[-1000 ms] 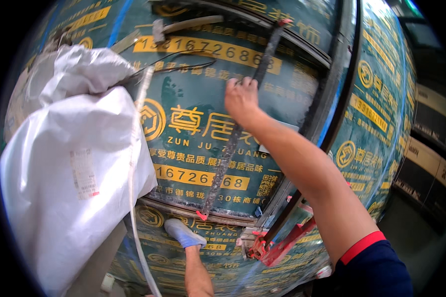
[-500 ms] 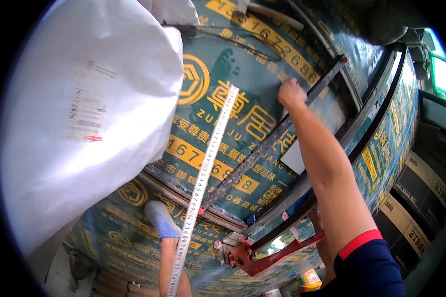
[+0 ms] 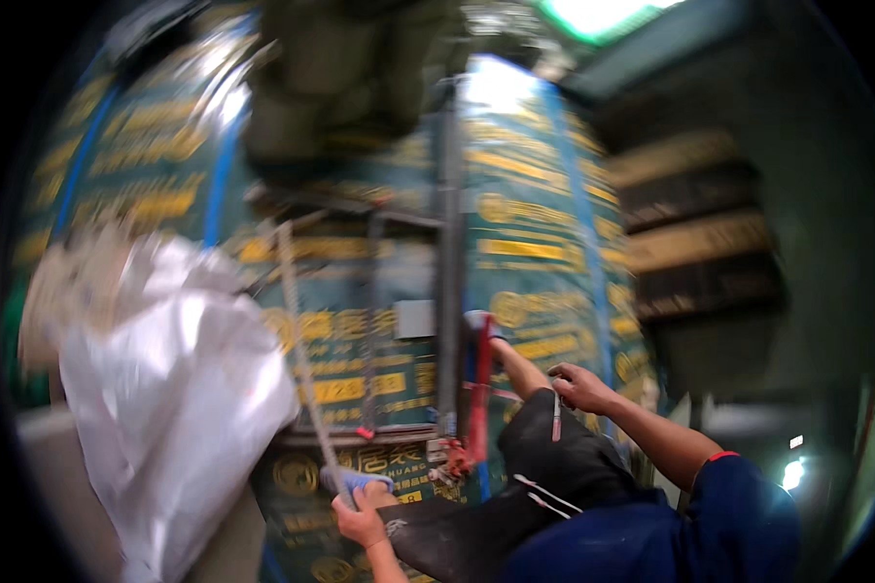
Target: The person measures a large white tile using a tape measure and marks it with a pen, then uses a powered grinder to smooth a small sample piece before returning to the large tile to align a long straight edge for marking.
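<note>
The near end of a long white measuring tape (image 3: 306,364) is in my left hand (image 3: 362,522), its fingers closed around it. The tape runs away over a dark metal frame (image 3: 447,262) lying on green sheeting (image 3: 530,253) with yellow print. My right hand (image 3: 581,389) is bent in beside my right thigh, off the frame. A slim white-and-red pen-like stick (image 3: 556,416) points down from its fingertips. Motion blur hides how the fingers grip it. Below the frame's near bar, my left foot in a blue-grey covering (image 3: 357,480) stands beside the tape.
A crumpled white sack (image 3: 180,389) lies at the left. A red metal bar (image 3: 479,389) with a clamp-like end (image 3: 449,461) stands by the frame's near right corner. Dark bundles (image 3: 350,87) sit at the far side. Black and tan boxes (image 3: 700,228) are stacked at the right.
My view has swung to the right and widened. My right hand has come off the frame and back to my thigh. My left hand now shows, holding the tape's near end.
</note>
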Available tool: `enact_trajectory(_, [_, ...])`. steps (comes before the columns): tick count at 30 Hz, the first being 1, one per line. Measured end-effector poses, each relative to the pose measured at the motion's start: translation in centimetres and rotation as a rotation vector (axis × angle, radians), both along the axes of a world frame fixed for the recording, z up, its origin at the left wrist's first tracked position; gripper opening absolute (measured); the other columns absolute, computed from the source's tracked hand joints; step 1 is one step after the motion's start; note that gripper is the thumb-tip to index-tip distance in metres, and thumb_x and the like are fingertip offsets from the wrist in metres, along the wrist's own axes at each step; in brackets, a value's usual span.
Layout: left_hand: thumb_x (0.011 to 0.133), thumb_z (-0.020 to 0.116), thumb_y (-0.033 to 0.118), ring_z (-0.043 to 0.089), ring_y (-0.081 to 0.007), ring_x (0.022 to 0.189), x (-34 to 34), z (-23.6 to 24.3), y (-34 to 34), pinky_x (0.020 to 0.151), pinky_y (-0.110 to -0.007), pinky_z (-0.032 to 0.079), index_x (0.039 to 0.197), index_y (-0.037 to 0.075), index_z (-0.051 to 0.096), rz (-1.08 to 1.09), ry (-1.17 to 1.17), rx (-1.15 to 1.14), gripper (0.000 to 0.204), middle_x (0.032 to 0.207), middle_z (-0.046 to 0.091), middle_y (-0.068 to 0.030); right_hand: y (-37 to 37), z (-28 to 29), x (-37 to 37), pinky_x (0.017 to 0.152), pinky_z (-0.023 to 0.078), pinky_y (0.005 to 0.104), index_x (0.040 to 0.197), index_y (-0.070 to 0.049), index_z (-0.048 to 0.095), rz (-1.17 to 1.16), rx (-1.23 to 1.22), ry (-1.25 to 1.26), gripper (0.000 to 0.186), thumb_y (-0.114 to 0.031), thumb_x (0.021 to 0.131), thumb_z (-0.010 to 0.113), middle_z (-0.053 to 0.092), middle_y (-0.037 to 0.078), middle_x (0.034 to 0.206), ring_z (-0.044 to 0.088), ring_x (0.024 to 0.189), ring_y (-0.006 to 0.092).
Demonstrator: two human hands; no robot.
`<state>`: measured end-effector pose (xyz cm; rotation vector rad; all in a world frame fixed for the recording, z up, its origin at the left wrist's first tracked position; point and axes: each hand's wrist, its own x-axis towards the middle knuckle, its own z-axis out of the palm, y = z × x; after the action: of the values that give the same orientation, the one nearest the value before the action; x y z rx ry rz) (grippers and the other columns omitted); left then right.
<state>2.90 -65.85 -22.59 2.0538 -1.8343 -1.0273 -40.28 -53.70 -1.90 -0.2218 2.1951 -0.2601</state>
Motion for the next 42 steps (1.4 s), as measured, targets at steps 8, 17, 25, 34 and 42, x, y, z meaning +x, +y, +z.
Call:
enact_trajectory(8, [0.092,0.07,0.037,0.058,-0.0373,0.059,1.7,12.0,5.1,0.055,-0.047,0.043,0.076,0.006,0.053,-0.572,0.318,0.07,0.039,0.063,0.057,-0.0178,20.7,11.4,19.2,0.058,0.057,0.0303,0.101,0.001,0.064,-0.8,-0.368,-0.075,0.024,-0.021,0.094,0.067,0.069,0.009,0.079,0.069,0.068,0.0178])
enact_trajectory(17, [0.099,0.057,0.033,0.058,-0.0387,0.073,2.1,21.3,16.3,0.069,-0.047,0.046,0.097,0.0,0.063,-1.266,0.486,0.049,0.034,0.078,0.061,-0.024,27.0,14.5,33.2,0.056,0.05,0.0277,0.092,-0.003,0.06,-0.527,-0.726,-0.458,0.022,-0.024,0.093,0.07,0.068,0.004,0.078,0.063,0.065,0.0114])
enact_trajectory(25, [0.094,0.067,0.03,0.063,-0.0158,0.071,-2.8,35.4,43.8,0.065,-0.033,0.049,0.094,0.002,0.071,-1.89,0.135,0.502,0.029,0.075,0.068,-0.0102,54.5,12.9,45.3,0.073,0.053,0.0381,0.107,-0.007,0.066,-0.332,-0.774,-0.018,0.032,-0.036,0.097,0.058,0.071,0.01,0.092,0.067,0.077,0.0234])
enact_trajectory(34, [0.091,0.07,0.024,0.067,-0.0151,0.071,-4.9,39.2,68.4,0.066,-0.032,0.052,0.094,0.003,0.074,-2.435,0.103,0.512,0.021,0.079,0.072,-0.0099,73.3,16.6,57.7,0.071,0.053,0.0409,0.1,-0.008,0.07,-1.097,-0.453,0.102,0.048,-0.05,0.1,0.048,0.071,0.013,0.086,0.068,0.079,0.0256])
enact_trajectory(42, [0.094,0.071,0.023,0.054,-0.0079,0.06,-14.6,46.2,79.2,0.054,-0.024,0.043,0.1,-0.001,0.072,-2.145,-0.016,0.95,0.025,0.079,0.069,-0.0026,87.8,21.5,54.0,0.084,0.054,0.0389,0.112,-0.004,0.056,-2.133,-1.737,0.134,0.023,-0.024,0.105,0.049,0.067,0.012,0.106,0.068,0.095,0.0252])
